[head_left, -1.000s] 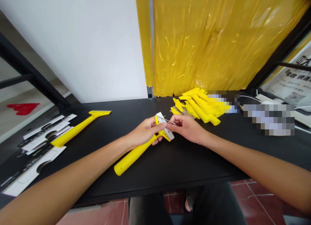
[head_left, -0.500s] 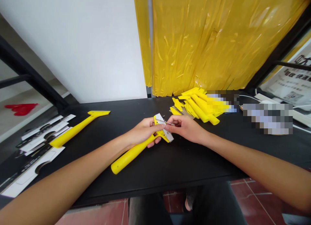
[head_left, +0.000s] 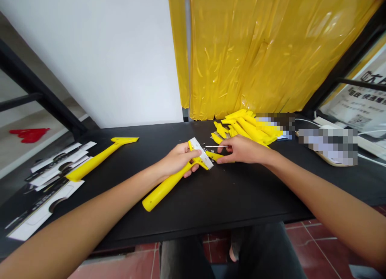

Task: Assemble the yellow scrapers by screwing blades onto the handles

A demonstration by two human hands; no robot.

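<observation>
My left hand (head_left: 176, 160) is wrapped round the head of a yellow scraper (head_left: 165, 189), its thumb pressing the metal blade (head_left: 196, 146). The scraper's long handle slants down toward the table's front edge. To the right, my right hand (head_left: 244, 150) keeps a screwdriver (head_left: 214, 146) between its fingers; the thin shaft points left and the grip is mostly hidden. Beneath those fingers lies a flat yellow piece (head_left: 215, 155), with small screws (head_left: 207, 150) scattered beside it. My right thumb is close to that piece; whether it touches cannot be made out.
Behind my right hand is a pile of yellow scraper parts (head_left: 249, 128). Another yellow scraper (head_left: 96, 160) rests on white-and-black card sleeves (head_left: 45, 206) at left. A blurred-out tray (head_left: 334, 164) and white cables are at right. Yellow wrapping (head_left: 229, 62) borders the table's back.
My right hand has moved right, off the scraper's blade, taking the screwdriver with it. The left hand still grips the scraper, with more of the blade showing.
</observation>
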